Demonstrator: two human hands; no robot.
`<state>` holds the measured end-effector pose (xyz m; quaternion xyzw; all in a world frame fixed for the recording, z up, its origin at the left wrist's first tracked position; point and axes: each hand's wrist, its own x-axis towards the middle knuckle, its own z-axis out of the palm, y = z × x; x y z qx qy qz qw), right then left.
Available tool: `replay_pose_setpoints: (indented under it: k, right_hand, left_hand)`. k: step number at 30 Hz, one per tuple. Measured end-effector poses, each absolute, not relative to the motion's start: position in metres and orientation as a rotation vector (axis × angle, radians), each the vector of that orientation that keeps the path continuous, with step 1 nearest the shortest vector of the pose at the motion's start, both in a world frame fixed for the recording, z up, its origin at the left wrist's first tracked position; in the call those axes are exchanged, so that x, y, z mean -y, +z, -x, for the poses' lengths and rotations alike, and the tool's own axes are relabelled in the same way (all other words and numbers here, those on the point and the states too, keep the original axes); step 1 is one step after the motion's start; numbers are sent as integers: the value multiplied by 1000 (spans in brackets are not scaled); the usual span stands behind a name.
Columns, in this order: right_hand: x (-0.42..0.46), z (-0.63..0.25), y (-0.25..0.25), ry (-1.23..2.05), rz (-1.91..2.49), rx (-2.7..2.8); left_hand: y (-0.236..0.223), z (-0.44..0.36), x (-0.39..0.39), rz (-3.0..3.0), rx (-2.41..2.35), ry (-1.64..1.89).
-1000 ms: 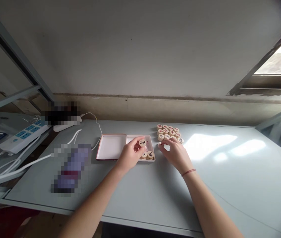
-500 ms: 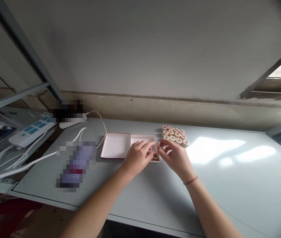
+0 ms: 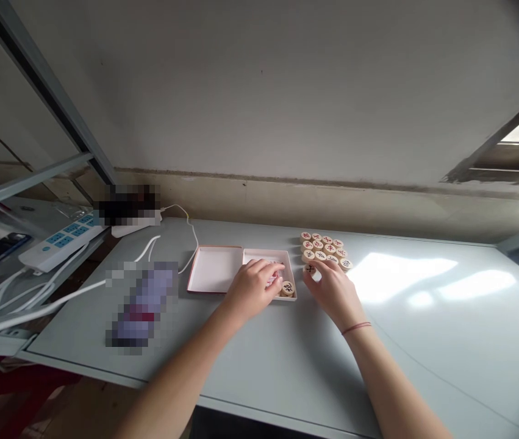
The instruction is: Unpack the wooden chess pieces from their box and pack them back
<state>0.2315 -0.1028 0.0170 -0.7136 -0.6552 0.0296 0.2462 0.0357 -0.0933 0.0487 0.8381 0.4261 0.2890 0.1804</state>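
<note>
The right hand [image 3: 331,281] pinches 1 black-marked piece [image 3: 309,268] between its fingers, just before the rows of pieces [image 3: 318,245] on the bench [image 3: 263,360]; the left hand [image 3: 254,285] curls over the open box [image 3: 213,268], whether gripping, I can't tell.

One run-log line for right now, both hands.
left hand: over open box, grip unclear; right hand: at black-marked piece, front row; table: rows of round pieces right of box

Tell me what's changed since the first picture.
A black-marked piece now shows by the right hand, just in front of the rows. The left hand no longer holds one up and has lowered over the open box. The box and rows stayed put.
</note>
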Motion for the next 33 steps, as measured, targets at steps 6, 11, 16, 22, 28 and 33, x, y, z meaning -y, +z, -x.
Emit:
replay_pose_setpoints:
  k: [6, 11, 16, 22, 28, 33]
  right_hand:
    - [101, -234, 16, 112, 1964, 1780]
    - [100, -234, 17, 186, 1968, 1745]
    - [100, -234, 17, 232, 1939, 1715]
    - [101, -231, 20, 259, 2001, 1704]
    - [99, -233, 19, 263, 2016, 1653]
    - [102, -234, 25, 177, 1921, 1663]
  left_hand:
    - [49, -35, 92, -2365, -1213, 804]
    - [47, -35, 92, -2379, -1231, 763]
    - [48, -35, 92, -2376, -1243, 734]
    - [47, -34, 91, -2388, -1256, 701]
    - [45, -31, 87, -2416, -1311, 663]
    - [47, -29, 87, -2406, -1450, 570]
